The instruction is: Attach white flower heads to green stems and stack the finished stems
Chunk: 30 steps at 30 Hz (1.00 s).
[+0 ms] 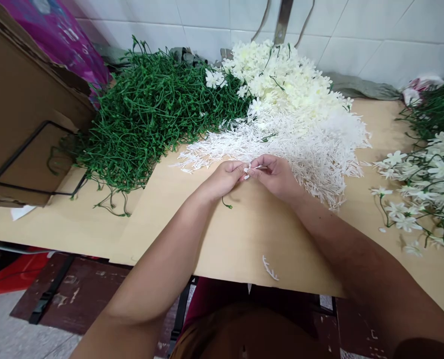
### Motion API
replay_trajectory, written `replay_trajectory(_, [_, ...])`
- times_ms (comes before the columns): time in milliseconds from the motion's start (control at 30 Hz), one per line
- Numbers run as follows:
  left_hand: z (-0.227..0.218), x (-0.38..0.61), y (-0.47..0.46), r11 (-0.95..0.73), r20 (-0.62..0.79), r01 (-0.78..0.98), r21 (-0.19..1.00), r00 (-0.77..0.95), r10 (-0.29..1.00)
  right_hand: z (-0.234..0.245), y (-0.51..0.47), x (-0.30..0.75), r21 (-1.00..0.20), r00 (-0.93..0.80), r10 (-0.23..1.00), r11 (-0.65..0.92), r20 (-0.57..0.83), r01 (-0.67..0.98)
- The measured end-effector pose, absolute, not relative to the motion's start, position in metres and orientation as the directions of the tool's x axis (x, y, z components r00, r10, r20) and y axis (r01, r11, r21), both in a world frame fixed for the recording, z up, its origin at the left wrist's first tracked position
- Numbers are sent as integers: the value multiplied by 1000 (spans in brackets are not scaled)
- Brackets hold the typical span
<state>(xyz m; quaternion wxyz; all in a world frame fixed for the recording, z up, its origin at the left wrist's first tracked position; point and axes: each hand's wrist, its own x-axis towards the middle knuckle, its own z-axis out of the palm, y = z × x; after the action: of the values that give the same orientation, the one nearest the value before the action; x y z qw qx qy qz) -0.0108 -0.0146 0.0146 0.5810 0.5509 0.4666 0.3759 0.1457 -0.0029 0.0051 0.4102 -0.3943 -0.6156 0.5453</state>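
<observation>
Fingertips of my left hand [225, 178] and right hand [276, 174] pinch a small white sprig [249, 169] between them. It looks light, thin and bendable; best held near its stem, above the wooden board [244, 239]

Both hands meet over the middle of the table [244, 244], the left hand [224, 180] touching the right hand [276, 175], with a small flower piece [249, 170] between their fingertips. Just behind them lies a heap of sprigs [293, 144]; behind that, against the wall [375, 35], a pile of blossoms [282, 80]. A heap of stems [147, 109] lies to the left, with a cardboard box [16, 99] further left. Finished flowers [420, 189] lie at the right edge. One loose sprig [270, 268] lies near the front edge.
</observation>
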Motion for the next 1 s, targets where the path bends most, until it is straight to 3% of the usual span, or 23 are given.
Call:
replay_trajectory(633, [15,-3,-19,112,-131,100,989,205,970,4,-6,142,-926,-307,927,293,214,239])
replay_trajectory(833, [13,-8,-16,103,-132,112,988,292,947,12,-1,146,-948,-386,916,216,114,232])
replay_trajectory(1000, [11,-11,-14,148,-152,34,988,308,939,24,0,151,-946,-394,909,236,134,223])
